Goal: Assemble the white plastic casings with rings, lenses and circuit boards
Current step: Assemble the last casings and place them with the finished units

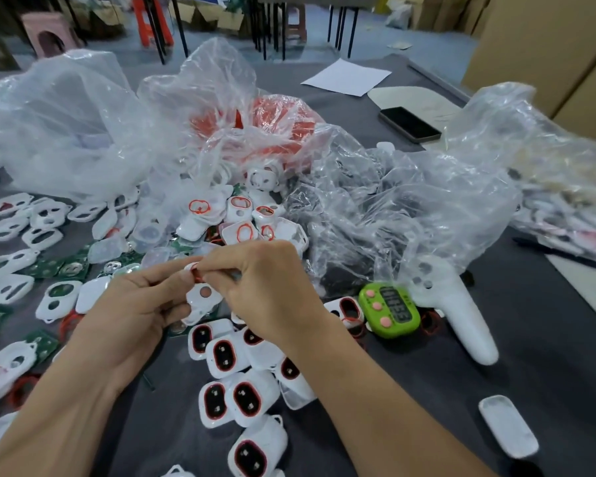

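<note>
Centrally, left hand [128, 313] and right hand [270, 290] pinch casing [204, 297]; timer [389, 309] digits unreadable.

A dark grey table [437, 401] is filling the foreground. Beyond it a pale blue floor [369, 39] is stretching away, with a pink stool [50, 32] sitting at 11 o'clock, a red stool [150, 20] standing near it, and black table legs [272, 29] rising at 12 o'clock. Tall tan panels [537, 46] are standing at 2 o'clock.

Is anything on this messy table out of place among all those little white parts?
Yes: a green timer with pink buttons and a white handheld controller lie right of the finished casings; neither looks like an assembly part.
</note>
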A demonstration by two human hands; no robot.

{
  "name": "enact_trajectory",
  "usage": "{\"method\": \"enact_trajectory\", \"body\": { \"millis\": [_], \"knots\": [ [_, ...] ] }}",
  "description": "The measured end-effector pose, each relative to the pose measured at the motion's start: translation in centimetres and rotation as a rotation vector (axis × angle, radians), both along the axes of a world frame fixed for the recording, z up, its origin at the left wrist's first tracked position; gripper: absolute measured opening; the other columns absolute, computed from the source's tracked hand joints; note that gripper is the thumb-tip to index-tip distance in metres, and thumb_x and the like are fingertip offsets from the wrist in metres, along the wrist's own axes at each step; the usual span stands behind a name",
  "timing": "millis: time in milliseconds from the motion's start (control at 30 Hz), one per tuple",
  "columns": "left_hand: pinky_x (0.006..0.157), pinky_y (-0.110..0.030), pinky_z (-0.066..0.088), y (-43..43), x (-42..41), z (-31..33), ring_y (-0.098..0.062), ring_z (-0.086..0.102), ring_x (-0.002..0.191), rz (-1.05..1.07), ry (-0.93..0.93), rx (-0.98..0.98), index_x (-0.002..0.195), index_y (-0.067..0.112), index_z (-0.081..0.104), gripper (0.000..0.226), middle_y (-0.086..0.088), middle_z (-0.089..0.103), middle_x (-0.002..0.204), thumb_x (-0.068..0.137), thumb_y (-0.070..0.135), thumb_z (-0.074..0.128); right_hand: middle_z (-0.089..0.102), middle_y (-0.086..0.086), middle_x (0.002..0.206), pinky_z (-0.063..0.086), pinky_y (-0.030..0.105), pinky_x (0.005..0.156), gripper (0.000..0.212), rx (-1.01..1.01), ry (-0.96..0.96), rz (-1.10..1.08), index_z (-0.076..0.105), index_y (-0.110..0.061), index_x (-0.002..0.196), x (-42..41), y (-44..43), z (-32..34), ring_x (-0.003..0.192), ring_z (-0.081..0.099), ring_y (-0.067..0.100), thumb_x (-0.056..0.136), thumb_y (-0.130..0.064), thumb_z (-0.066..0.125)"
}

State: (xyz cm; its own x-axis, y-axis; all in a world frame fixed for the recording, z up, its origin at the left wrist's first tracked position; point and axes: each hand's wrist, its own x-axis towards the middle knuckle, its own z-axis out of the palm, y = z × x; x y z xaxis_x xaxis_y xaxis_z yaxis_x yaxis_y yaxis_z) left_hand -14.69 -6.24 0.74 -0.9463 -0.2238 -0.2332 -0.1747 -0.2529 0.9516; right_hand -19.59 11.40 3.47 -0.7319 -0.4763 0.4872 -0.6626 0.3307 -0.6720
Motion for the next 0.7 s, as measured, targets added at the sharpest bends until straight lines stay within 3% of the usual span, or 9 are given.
{"method": "enact_trajectory", "body": {
  "millis": [167, 333, 433, 700],
  "knots": [
    [0.048, -0.014, 0.047, 0.6, 0.4, 0.2, -0.007, 0.057, 0.062, 0.03, 0.002, 0.078, 0.109, -0.003, 0.076, 0.036, -0.01, 0.073, 0.088, 0.076, 0.011, 0.069, 0.079, -0.005, 0.083, 0.056, 0.031, 0.077, 0.019, 0.025, 0.044, 0.032, 0.082, -0.025, 0.102, -0.2, 0.2, 0.1, 0.076, 0.073, 0.009, 0.087, -0.015, 0.076],
    [0.054, -0.013, 0.052, 1.6, 0.7, 0.7, -0.005, 0.064, 0.061, 0.083, 0.02, 0.104, 0.096, 0.005, 0.08, 0.027, -0.006, 0.076, 0.082, 0.071, 0.009, 0.071, 0.078, -0.006, 0.077, 0.056, 0.035, 0.07, 0.02, 0.086, 0.14, 0.055, 0.082, -0.024, 0.1, -0.4, 0.2, 0.3, 0.069, 0.07, 0.011, 0.086, -0.01, 0.076],
    [0.055, -0.014, 0.054, 2.2, 0.6, 1.0, -0.005, 0.067, 0.063, 0.122, 0.028, 0.11, 0.098, 0.005, 0.078, 0.03, -0.006, 0.078, 0.084, 0.069, 0.01, 0.074, 0.077, -0.002, 0.075, 0.056, 0.039, 0.067, 0.015, 0.055, 0.173, 0.046, 0.082, -0.019, 0.093, -0.7, 0.4, 0.1, 0.067, 0.069, 0.016, 0.087, -0.009, 0.075],
    [0.058, -0.017, 0.056, 2.1, 0.6, 1.2, -0.009, 0.073, 0.07, 0.15, 0.016, 0.134, 0.104, 0.001, 0.076, 0.039, -0.01, 0.079, 0.089, 0.067, 0.011, 0.076, 0.079, -0.007, 0.085, 0.058, 0.038, 0.078, 0.019, 0.049, 0.119, 0.035, 0.082, -0.022, 0.102, -0.8, 0.7, 0.1, 0.077, 0.072, 0.013, 0.086, -0.012, 0.079]
  ]
}}
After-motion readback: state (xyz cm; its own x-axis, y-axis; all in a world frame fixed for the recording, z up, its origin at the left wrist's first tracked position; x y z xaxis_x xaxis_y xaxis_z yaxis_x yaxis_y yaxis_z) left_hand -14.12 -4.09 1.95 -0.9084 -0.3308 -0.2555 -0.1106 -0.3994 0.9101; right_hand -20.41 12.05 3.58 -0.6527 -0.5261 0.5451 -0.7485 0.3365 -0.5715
